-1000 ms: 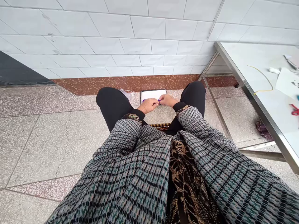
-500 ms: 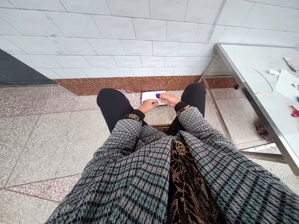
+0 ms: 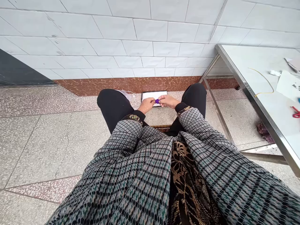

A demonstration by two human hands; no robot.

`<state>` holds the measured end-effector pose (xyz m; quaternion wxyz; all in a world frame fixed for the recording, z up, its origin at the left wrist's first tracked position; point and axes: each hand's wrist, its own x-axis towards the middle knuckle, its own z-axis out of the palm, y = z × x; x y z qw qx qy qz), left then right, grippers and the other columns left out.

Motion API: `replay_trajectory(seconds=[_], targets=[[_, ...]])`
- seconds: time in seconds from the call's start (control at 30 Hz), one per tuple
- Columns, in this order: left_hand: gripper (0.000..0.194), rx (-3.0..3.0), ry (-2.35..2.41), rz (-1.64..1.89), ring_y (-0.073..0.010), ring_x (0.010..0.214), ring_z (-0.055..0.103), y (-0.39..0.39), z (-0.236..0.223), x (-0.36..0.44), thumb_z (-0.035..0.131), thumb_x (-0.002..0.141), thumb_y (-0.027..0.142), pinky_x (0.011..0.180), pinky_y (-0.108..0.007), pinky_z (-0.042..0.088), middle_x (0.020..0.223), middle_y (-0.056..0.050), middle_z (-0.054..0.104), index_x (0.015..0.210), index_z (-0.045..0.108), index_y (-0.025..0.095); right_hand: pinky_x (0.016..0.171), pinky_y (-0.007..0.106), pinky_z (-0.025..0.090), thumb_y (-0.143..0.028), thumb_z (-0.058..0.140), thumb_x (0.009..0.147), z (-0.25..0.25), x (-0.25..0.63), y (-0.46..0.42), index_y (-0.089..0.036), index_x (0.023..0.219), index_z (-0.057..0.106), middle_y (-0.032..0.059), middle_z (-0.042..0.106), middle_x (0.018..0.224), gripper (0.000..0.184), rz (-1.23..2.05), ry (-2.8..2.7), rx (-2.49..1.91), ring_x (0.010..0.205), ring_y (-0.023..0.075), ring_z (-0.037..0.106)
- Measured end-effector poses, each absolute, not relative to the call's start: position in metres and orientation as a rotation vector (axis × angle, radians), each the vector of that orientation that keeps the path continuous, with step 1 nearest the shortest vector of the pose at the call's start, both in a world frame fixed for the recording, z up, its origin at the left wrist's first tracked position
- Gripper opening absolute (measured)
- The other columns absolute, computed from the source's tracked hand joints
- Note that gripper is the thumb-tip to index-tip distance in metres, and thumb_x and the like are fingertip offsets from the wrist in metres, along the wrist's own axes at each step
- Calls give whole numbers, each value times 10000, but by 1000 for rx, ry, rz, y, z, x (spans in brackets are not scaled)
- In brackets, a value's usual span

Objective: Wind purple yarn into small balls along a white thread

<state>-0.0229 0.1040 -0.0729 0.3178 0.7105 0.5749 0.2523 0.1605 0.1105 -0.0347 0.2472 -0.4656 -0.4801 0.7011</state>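
Between my knees, a small purple piece that looks like yarn work [image 3: 157,101] is stretched between my two hands. My left hand [image 3: 147,105] pinches its left end, fingers closed. From the other side my right hand [image 3: 167,101] grips the right end with thumb and fingertips. Below them on the floor lies a white board with a dark rim [image 3: 154,95], partly covered by both hands. Any thread or fine tool in the fingers is too small to make out.
A metal-edged table [image 3: 260,90] stands at the right, bearing a yellow cord [image 3: 267,82], paper and red-handled scissors [image 3: 296,112]. Ahead is a tiled wall [image 3: 119,47]. Clear plastic [image 3: 126,94] and white string lie by my left knee; dark cloth [image 3: 264,132] lies under the table.
The purple piece has come down from my right fingertips to between both hands. My left hand has risen slightly and now pinches its left end.
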Motion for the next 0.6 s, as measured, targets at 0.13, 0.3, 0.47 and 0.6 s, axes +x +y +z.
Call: replay_trajectory(seconds=[0.13, 0.3, 0.47, 0.6], targets=[[254, 1926, 1372, 473, -162, 606, 505, 101, -77, -22, 543, 858, 298, 668, -274, 422, 587, 11, 580, 799, 742, 153, 560, 136, 508, -43, 801, 796, -30, 165, 113, -162, 862, 582, -59, 647, 583, 257, 1925, -996, -1181, 500, 53, 580], [266, 2163, 1154, 319, -190, 776, 635, 100, -85, -21, 532, 839, 302, 794, -276, 485, 805, -30, 745, 830, 771, 186, 614, 133, 523, -7, 721, 854, -29, 164, 113, -139, 916, 642, -47, 665, 639, 166, 1917, -927, -1212, 530, 39, 585], [296, 2290, 1052, 336, -209, 876, 666, 100, -87, -21, 516, 873, 324, 865, -295, 500, 931, -59, 769, 877, 784, 196, 526, 146, 476, 50, 703, 827, -40, 160, 115, -161, 756, 592, -69, 581, 507, 248, 1662, -1164, -1439, 465, 55, 523], [276, 2263, 1173, 518, -217, 865, 646, 102, -84, -23, 509, 870, 287, 853, -316, 500, 909, -76, 746, 853, 765, 184, 437, 166, 411, 118, 734, 719, -51, 158, 114, -151, 652, 614, -55, 558, 430, 303, 1671, -1430, -1592, 411, 76, 498]])
